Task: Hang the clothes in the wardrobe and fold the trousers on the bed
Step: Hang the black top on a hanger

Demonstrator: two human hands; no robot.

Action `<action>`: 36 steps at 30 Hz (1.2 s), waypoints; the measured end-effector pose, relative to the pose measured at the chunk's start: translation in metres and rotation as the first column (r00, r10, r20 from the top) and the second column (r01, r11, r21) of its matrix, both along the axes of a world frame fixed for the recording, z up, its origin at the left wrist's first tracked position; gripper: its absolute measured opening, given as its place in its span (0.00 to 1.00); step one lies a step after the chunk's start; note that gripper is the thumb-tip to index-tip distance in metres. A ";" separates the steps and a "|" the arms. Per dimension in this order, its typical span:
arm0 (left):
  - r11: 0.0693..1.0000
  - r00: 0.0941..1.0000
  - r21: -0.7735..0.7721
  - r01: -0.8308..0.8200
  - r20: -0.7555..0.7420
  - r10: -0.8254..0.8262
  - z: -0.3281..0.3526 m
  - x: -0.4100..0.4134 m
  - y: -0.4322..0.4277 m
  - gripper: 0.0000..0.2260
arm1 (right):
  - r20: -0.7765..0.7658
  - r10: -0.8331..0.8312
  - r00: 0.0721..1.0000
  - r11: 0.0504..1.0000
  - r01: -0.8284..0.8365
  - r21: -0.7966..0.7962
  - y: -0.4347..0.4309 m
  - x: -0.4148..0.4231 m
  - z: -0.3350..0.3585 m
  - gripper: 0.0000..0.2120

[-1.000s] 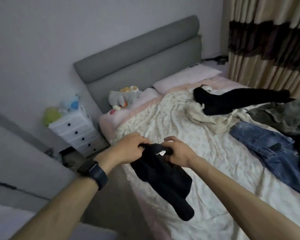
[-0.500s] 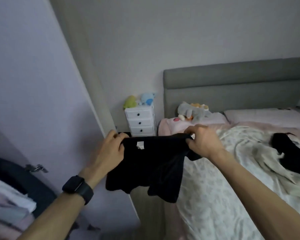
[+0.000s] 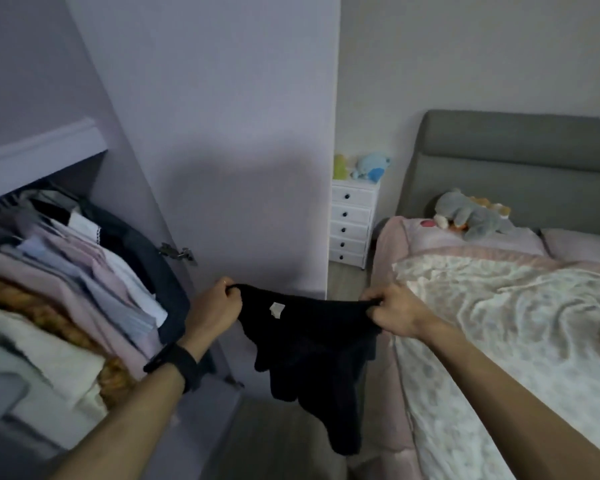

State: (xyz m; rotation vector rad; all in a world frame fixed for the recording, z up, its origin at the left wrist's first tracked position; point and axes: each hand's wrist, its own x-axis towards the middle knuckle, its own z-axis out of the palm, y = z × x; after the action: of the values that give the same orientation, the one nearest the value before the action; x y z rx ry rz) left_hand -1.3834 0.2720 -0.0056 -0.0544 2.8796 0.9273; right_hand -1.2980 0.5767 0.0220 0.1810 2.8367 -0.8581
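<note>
Between the open wardrobe point(image 3: 42, 147) and the bed point(image 3: 499, 323), a black garment point(image 3: 309, 344) hangs in mid-air, stretched by its top edge. The grip of the left hand point(image 3: 215, 304) pinches one corner, that of the right hand point(image 3: 394, 311) the other. On the left, hung clothes point(image 3: 84, 271) crowd the wardrobe

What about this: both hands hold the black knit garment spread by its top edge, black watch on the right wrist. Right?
No. The head view shows the black watch on the left wrist, not the right. Otherwise yes: left hand and right hand grip the black knit garment spread by its top edge.
</note>
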 end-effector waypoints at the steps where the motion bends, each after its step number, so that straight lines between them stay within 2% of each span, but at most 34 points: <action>1: 0.979 0.993 0.185 -0.083 0.094 0.067 0.000 -0.002 -0.001 0.10 | 0.040 0.026 0.999 1.000 -0.026 -0.014 -0.015 -0.006 0.000 0.14; 2: 0.934 0.981 0.324 -0.151 0.168 0.100 0.000 -0.003 -0.001 0.11 | 0.073 0.041 0.997 0.998 -0.038 -0.043 -0.026 -0.011 -0.002 0.12; 3: 0.900 0.972 0.395 -0.185 0.209 0.108 0.002 -0.002 -0.003 0.12 | 0.113 0.052 0.992 0.997 -0.046 -0.057 -0.038 -0.016 -0.003 0.10; 6: 0.882 0.978 0.452 -0.138 0.205 0.048 0.012 0.007 -0.020 0.09 | 0.180 0.130 0.975 0.991 -0.125 -0.039 -0.070 -0.034 -0.006 0.04; 8: 0.895 0.979 0.444 -0.027 0.191 -0.065 0.014 0.011 -0.046 0.16 | 0.167 0.183 0.969 0.980 -0.194 0.051 -0.087 -0.050 -0.011 0.05; 10: 0.967 0.985 0.234 0.103 0.109 -0.132 0.008 0.011 -0.074 0.14 | 0.081 0.204 0.976 0.953 -0.217 0.214 -0.099 -0.064 -0.014 0.09; 11: 0.991 0.992 0.070 0.118 0.038 -0.121 0.005 0.010 -0.089 0.11 | 0.028 0.203 0.979 0.932 -0.202 0.301 -0.102 -0.069 -0.015 0.09; 13: 0.980 0.991 -0.192 0.059 -0.106 -0.081 0.001 0.008 -0.119 0.09 | -0.030 0.172 0.985 0.900 -0.145 0.412 -0.105 -0.076 -0.013 0.09; 15: 0.965 0.986 -0.263 -0.013 -0.162 -0.031 0.004 0.006 -0.148 0.12 | -0.012 0.133 0.991 0.879 -0.112 0.464 -0.111 -0.082 -0.010 0.10; 18: 0.980 0.994 -0.199 -0.015 -0.111 -0.007 0.015 0.000 -0.175 0.09 | 0.030 0.158 0.987 0.854 -0.152 0.498 -0.124 -0.091 -0.005 0.08; 20: 0.995 0.998 -0.096 -0.012 -0.065 0.006 0.025 0.002 -0.181 0.10 | 0.028 0.206 0.978 0.866 -0.196 0.459 -0.133 -0.099 -0.004 0.14; 21: 0.998 0.999 -0.062 -0.016 -0.043 0.013 0.028 0.003 -0.184 0.10 | 0.038 0.212 0.977 0.896 -0.210 0.392 -0.136 -0.103 -0.002 0.16; 24: 0.995 0.998 0.091 -0.047 0.043 0.043 0.030 0.008 -0.195 0.07 | 0.141 0.176 0.974 0.984 -0.178 -0.005 -0.144 -0.111 0.005 0.16; 26: 0.968 0.991 0.230 -0.103 0.109 0.080 0.035 0.015 -0.204 0.07 | 0.197 0.162 0.967 0.962 -0.110 -0.251 -0.148 -0.111 0.010 0.12; 28: 0.905 0.979 0.392 -0.165 0.178 0.102 0.040 0.025 -0.210 0.08 | 0.195 0.208 0.959 0.915 -0.120 -0.386 -0.147 -0.111 0.008 0.12; 29: 0.876 0.973 0.447 -0.179 0.214 0.090 0.044 0.031 -0.211 0.07 | 0.182 0.260 0.948 0.900 -0.170 -0.401 -0.147 -0.111 0.005 0.14; 31: 0.864 0.960 0.473 -0.173 0.276 0.042 0.047 0.042 -0.217 0.05 | 0.139 0.340 0.930 0.902 -0.281 -0.326 -0.149 -0.114 -0.003 0.15; 34: 0.936 0.926 0.335 -0.106 0.375 -0.029 0.049 0.057 -0.231 0.10 | 0.077 0.392 0.917 0.901 -0.365 -0.236 -0.163 -0.124 -0.017 0.05; 36: 0.959 0.916 0.267 -0.095 0.400 -0.021 0.045 0.066 -0.242 0.13 | 0.033 0.434 0.900 0.890 -0.423 -0.168 -0.175 -0.135 -0.029 0.08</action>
State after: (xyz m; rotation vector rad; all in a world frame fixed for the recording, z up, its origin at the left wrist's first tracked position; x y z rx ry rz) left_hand -1.3172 0.0305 0.0399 -0.2449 2.3582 1.1696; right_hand -1.4331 0.4018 -0.0066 -0.4164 2.5714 -0.9397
